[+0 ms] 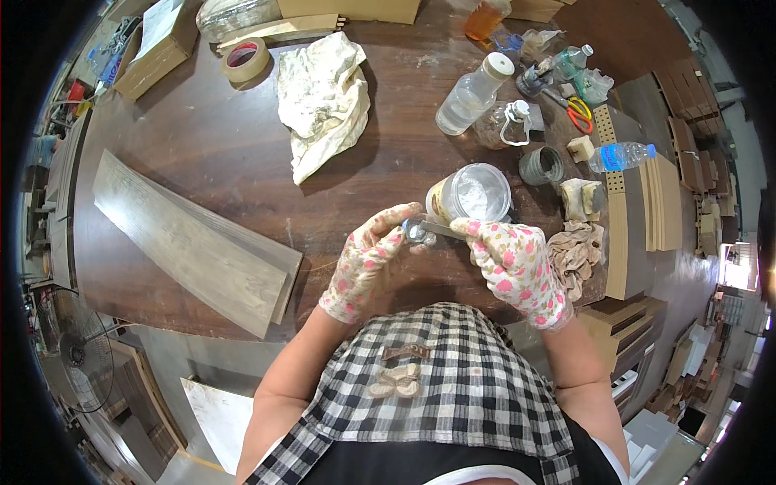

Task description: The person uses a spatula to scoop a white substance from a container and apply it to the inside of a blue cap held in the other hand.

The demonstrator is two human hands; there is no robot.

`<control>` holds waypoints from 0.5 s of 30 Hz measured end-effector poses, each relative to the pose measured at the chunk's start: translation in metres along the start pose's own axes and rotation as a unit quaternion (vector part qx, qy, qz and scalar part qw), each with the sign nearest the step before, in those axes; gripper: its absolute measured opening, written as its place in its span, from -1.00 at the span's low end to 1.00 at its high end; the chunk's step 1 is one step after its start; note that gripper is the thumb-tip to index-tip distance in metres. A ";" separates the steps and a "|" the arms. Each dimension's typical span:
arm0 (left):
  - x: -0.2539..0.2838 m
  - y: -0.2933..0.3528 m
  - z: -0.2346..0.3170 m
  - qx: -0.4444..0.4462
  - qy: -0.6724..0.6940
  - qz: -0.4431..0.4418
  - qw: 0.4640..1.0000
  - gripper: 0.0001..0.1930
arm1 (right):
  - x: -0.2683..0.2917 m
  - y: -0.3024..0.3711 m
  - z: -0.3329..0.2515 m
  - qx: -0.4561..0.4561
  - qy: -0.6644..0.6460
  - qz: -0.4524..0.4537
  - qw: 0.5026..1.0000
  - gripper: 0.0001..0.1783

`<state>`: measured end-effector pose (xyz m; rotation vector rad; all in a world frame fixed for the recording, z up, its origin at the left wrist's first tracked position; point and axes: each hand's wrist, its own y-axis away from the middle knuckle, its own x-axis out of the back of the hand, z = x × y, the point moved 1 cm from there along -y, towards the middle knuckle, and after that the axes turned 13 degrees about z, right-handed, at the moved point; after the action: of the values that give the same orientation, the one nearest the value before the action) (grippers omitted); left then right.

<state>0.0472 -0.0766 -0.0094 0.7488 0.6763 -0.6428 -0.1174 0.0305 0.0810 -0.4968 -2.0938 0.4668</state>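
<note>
Both of my hands wear white gloves with a pink floral print. My left hand (365,257) is closed around a small, shiny, grey-blue rounded thing (419,234), whose kind I cannot make out. Pinched in my right hand (517,264) is a thin, flat metal blade (444,230), like a small spatula, with its tip at that small thing. Its handle is hidden in the glove. Just beyond my hands stands an open clear plastic tub (490,171) with white matter inside.
Wooden planks (190,234) lie at left on the brown table (202,121). Farther back are a crumpled white cloth (322,101) and a tape roll (245,61). At right stand a clear bottle (473,95), a dark jar (541,166), orange-handled scissors (579,115) and a brown rag (575,255).
</note>
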 end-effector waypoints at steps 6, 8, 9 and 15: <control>-0.004 0.000 -0.005 -0.058 -0.057 0.023 0.996 -0.56 | -0.003 0.000 -0.014 -0.443 -0.172 -0.034 0.879 -0.76; -0.002 -0.002 -0.009 -0.082 -0.080 0.027 0.993 -0.56 | -0.004 -0.001 -0.014 -0.467 -0.188 -0.028 0.864 -0.77; 0.001 -0.003 -0.011 -0.097 -0.087 0.029 0.991 -0.55 | -0.005 -0.001 -0.014 -0.491 -0.204 -0.021 0.847 -0.77; -0.002 -0.003 -0.009 -0.062 -0.023 0.019 0.998 -0.50 | -0.006 -0.004 -0.017 -0.435 -0.154 -0.010 0.887 -0.76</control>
<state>0.0409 -0.0703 -0.0143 0.6293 0.6519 -0.5764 -0.1008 0.0263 0.0881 -0.9506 -2.5524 -0.4917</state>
